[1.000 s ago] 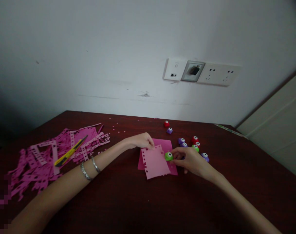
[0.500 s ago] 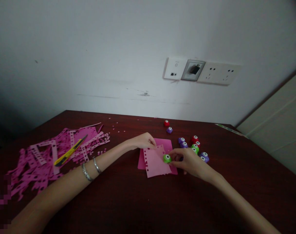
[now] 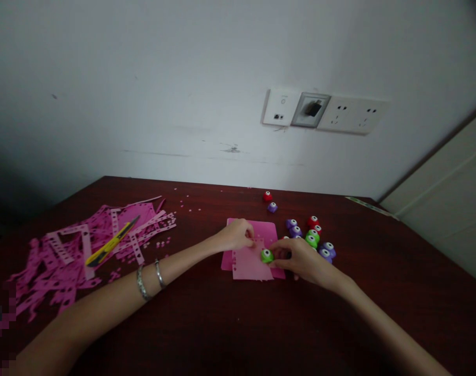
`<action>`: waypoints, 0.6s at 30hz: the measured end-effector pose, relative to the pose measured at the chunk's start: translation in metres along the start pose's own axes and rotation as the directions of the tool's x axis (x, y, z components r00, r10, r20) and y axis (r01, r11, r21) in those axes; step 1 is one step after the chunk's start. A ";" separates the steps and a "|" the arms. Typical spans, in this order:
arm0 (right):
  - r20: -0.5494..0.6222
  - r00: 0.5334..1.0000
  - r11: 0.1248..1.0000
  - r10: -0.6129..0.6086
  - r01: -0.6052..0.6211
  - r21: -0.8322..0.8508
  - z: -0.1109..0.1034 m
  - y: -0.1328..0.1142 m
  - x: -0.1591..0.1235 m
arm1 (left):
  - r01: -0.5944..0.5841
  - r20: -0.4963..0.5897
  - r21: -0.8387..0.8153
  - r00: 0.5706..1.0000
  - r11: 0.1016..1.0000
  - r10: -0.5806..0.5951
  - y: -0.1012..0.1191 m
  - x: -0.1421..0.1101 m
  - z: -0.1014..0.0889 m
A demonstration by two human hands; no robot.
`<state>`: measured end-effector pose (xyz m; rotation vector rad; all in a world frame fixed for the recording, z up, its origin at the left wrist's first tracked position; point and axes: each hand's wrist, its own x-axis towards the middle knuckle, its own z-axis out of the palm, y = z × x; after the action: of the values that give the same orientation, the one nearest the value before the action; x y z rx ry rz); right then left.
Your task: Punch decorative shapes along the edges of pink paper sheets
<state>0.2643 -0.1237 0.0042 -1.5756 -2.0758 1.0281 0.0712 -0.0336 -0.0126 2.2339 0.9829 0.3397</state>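
Observation:
A small light pink sheet of paper [image 3: 249, 267] with holes along its left edge lies over a darker pink square [image 3: 266, 230]. My left hand [image 3: 238, 234] pinches the light sheet at its top edge. In my right hand [image 3: 300, 258] is a green craft punch [image 3: 266, 255], gripped between thumb and fingers at the sheet's right edge. Whether the paper's edge sits inside the punch cannot be made out. Right behind that hand stand more punches, among them purple [image 3: 296, 231], red [image 3: 313, 221] and another green one [image 3: 311, 239].
Punched pink scraps [image 3: 87, 243] are heaped at the left, with a yellow utility knife [image 3: 111, 243] on top. A red punch [image 3: 267, 196] and a purple punch [image 3: 272, 207] stand near the wall. Tiny paper cutouts dot the table [image 3: 206, 324]. Sockets [image 3: 353, 116] are on the wall.
My left hand has moved slightly right and down along the sheet's top edge. The light sheet has turned a little and now lies straighter. The green punch stays in my right hand, barely shifted.

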 end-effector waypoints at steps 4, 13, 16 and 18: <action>0.004 1.000 1.000 -0.012 0.012 0.012 0.001 0.001 0.001 | 0.001 0.013 0.042 1.000 0.999 -0.002 -0.001 -0.001 0.003; 0.011 1.000 1.000 -0.010 0.010 0.026 0.002 0.003 0.002 | 0.040 -0.083 0.247 0.996 0.968 -0.020 0.005 -0.007 -0.002; 0.032 0.999 0.999 -0.012 0.011 0.034 0.001 0.002 0.001 | 0.046 0.005 0.201 0.999 0.979 -0.048 0.005 -0.007 -0.002; 0.053 0.998 0.999 -0.020 0.017 0.042 0.001 0.001 0.001 | 0.057 0.011 0.194 0.998 0.979 -0.060 0.005 -0.007 -0.002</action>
<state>0.2640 -0.1235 0.0025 -1.5220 -2.0859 1.1111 0.0681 -0.0395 -0.0076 2.3709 1.1117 0.2056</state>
